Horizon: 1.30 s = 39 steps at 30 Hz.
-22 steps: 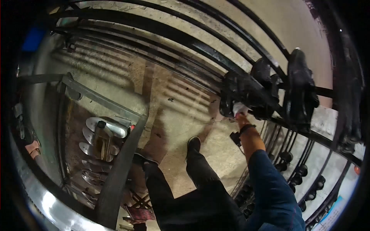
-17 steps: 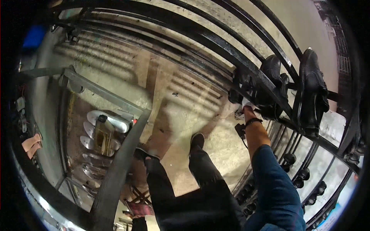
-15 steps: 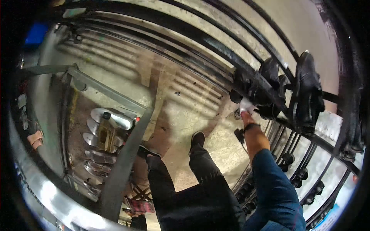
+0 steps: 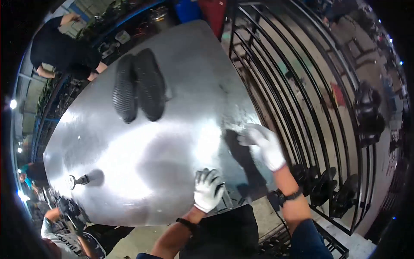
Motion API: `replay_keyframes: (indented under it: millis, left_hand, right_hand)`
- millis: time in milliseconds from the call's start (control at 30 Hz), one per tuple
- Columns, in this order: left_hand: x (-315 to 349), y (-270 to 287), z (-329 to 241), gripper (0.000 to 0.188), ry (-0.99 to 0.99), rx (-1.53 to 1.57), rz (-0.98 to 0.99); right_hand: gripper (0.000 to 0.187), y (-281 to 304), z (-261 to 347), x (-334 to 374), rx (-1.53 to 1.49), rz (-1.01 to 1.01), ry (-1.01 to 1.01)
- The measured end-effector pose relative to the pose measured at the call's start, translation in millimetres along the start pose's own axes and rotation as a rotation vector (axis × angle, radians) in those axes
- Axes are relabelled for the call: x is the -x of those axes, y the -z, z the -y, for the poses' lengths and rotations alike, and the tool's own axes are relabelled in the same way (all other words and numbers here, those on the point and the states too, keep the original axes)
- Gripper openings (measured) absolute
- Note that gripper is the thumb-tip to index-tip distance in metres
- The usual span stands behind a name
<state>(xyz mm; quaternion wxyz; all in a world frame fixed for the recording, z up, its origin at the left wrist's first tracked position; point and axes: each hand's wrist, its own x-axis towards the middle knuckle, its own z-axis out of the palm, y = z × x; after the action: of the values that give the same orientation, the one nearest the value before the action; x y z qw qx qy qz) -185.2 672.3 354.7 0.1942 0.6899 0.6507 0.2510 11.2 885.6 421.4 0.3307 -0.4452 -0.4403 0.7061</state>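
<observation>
My left hand (image 4: 208, 191), in a white glove, is at the near edge of a shiny metal table (image 4: 189, 86). Its fingers are curled in, with something dark at the thumb side that I cannot make out. Further right, my right hand (image 4: 266, 147), also gloved in white, reaches over the table's right edge with fingers stretched out and nothing visible in them. Its dark shadow or reflection falls on the metal. Toward the far left of the tabletop lies a pair of black shoes (image 4: 148, 86), ridged soles facing up.
A black-barred rack (image 4: 297, 99) runs along the right side, with black shoes (image 4: 323, 186) at its near end. A small tool with a round pale head (image 4: 72, 182) stands on the table's left. One person (image 4: 60, 47) is at the far left, another (image 4: 71, 237) at the near left.
The view has swung from the floor and rack to the metal table. My right hand has left the black shoes on the rack. My left hand has come into view.
</observation>
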Motion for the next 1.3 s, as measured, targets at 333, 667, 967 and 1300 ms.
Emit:
replay_keyframes:
  millis: [333,667,967,1300]
  left_hand:
    - [13.6,-2.7,21.0,0.048,0.065,0.216,-0.113]
    - [-124.6,70.3,123.3,0.054,0.79,1.213,-0.182]
    - [-33.3,10.2,100.3,0.028,0.682,0.89,-0.007]
    - [-39.3,26.3,146.6,0.047,0.476,0.647,-0.43]
  right_hand:
    - [0.064,-239.4,49.4,-152.1,-0.038,-0.02,-0.189]
    - [0.04,-112.4,0.9,92.0,-0.071,0.048,-0.329]
    - [0.091,-122.8,3.7,201.9,0.463,0.007,-0.257]
    - [0.062,-225.0,23.6,137.5,1.174,-0.104,0.355]
